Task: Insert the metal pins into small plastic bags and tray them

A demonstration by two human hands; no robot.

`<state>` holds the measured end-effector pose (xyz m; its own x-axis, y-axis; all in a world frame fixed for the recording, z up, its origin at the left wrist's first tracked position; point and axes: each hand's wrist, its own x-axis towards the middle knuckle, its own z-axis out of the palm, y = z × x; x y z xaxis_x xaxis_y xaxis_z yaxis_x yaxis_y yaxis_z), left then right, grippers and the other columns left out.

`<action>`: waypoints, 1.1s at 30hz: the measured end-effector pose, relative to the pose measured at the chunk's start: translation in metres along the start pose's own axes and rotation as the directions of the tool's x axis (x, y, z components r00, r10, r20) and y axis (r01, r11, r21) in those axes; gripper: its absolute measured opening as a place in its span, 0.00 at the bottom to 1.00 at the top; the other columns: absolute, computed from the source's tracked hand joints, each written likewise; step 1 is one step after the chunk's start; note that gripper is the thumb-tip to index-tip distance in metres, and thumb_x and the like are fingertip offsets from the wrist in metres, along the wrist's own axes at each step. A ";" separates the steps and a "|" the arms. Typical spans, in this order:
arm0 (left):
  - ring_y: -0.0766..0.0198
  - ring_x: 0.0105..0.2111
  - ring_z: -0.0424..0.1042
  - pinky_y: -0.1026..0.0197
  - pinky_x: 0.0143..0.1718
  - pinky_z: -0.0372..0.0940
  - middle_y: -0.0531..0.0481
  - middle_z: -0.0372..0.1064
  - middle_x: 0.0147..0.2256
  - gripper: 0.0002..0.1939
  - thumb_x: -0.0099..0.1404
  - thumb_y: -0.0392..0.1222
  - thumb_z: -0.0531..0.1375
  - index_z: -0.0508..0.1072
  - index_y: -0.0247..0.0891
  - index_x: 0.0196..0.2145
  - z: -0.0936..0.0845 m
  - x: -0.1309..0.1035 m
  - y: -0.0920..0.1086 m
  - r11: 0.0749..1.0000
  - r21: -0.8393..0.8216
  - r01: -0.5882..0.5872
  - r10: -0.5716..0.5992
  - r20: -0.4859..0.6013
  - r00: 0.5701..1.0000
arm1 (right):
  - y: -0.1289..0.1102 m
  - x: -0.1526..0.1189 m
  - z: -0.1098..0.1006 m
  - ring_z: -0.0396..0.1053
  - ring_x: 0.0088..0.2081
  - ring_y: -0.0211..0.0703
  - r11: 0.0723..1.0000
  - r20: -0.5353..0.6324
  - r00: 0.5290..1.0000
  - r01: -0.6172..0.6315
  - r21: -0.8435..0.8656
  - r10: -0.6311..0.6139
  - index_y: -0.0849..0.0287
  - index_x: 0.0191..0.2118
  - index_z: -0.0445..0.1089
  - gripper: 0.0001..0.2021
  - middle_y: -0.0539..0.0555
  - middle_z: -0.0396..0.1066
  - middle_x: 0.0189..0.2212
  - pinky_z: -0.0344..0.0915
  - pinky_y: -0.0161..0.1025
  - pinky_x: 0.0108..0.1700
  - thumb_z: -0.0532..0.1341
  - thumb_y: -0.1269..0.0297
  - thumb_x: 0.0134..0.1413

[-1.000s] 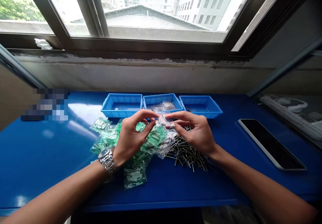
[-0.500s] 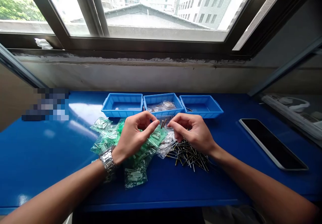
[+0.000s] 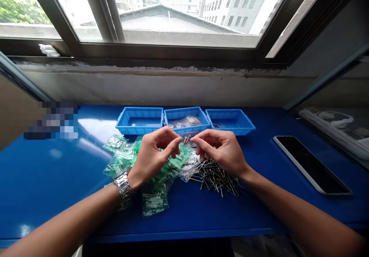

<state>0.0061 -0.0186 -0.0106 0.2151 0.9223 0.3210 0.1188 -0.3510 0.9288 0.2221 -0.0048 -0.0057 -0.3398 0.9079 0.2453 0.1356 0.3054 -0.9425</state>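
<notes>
Between my two hands hangs a small clear plastic bag [image 3: 192,135] with a few copper-coloured screw-like pieces [image 3: 186,139] in it. My left hand [image 3: 157,147], a metal watch [image 3: 123,182] on its wrist, pinches the bag's left edge with thumb and forefinger. On the opposite edge, my right hand [image 3: 220,147] is closed in a similar pinch. Green-tinted bags [image 3: 155,201] of pale plugs lie under and beside my left hand. Below my right hand spreads a pile of long thin metal screws [image 3: 217,176]. More clear bags [image 3: 188,171] lie between these heaps.
Three blue trays stand in a row behind my hands: the left tray [image 3: 140,130], the middle tray [image 3: 187,129] holding filled clear bags, and the right tray [image 3: 230,130] with a few dark pieces. A phone [image 3: 313,164] lies at right on the blue table [image 3: 57,184]. A window is beyond.
The right fingertips have shifted slightly left and up, nearer the left ones. The pieces in the bag have tilted and spread a little. The left hand is almost unmoved.
</notes>
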 end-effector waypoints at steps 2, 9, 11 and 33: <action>0.68 0.26 0.77 0.69 0.23 0.70 0.50 0.78 0.29 0.06 0.71 0.41 0.65 0.76 0.36 0.36 0.000 0.000 -0.001 0.999 0.011 -0.031 0.031 0.001 1.000 | 0.001 0.000 0.001 0.78 0.23 0.39 1.000 -0.025 1.000 0.009 -0.003 -0.009 0.60 0.37 0.80 0.08 0.54 0.81 0.29 0.71 0.33 0.21 0.69 0.60 0.62; 0.63 0.41 0.81 0.64 0.38 0.78 0.49 0.79 0.42 0.05 0.71 0.37 0.64 0.77 0.39 0.45 -0.003 0.000 -0.005 0.985 0.127 -0.117 0.125 -0.058 0.990 | 0.002 -0.002 -0.001 0.83 0.39 0.48 0.982 -0.084 0.989 0.106 -0.155 -0.120 0.55 0.51 0.79 0.12 0.56 0.81 0.47 0.79 0.38 0.30 0.66 0.65 0.64; 0.63 0.44 0.80 0.62 0.43 0.78 0.50 0.79 0.45 0.07 0.71 0.36 0.65 0.77 0.40 0.46 -0.003 0.000 -0.005 0.981 0.141 -0.134 0.142 -0.054 0.988 | 0.002 -0.003 -0.002 0.82 0.43 0.49 0.971 -0.085 0.986 0.124 -0.202 -0.144 0.52 0.54 0.78 0.14 0.55 0.79 0.51 0.81 0.40 0.35 0.65 0.67 0.64; 0.71 0.18 0.58 0.67 0.18 0.53 0.57 0.61 0.19 0.13 0.74 0.48 0.60 0.70 0.37 0.33 -0.002 -0.003 0.000 0.993 0.119 0.024 -0.032 0.066 0.997 | 0.000 0.000 -0.006 0.72 0.20 0.34 1.000 0.179 0.984 -0.013 0.027 0.008 0.60 0.34 0.78 0.07 0.48 0.74 0.22 0.70 0.32 0.23 0.66 0.64 0.63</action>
<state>0.0035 -0.0211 -0.0117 0.2744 0.9204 0.2786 0.2379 -0.3457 0.9077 0.2280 -0.0032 -0.0042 -0.4997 0.8444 0.1933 0.1145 0.2856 -0.9515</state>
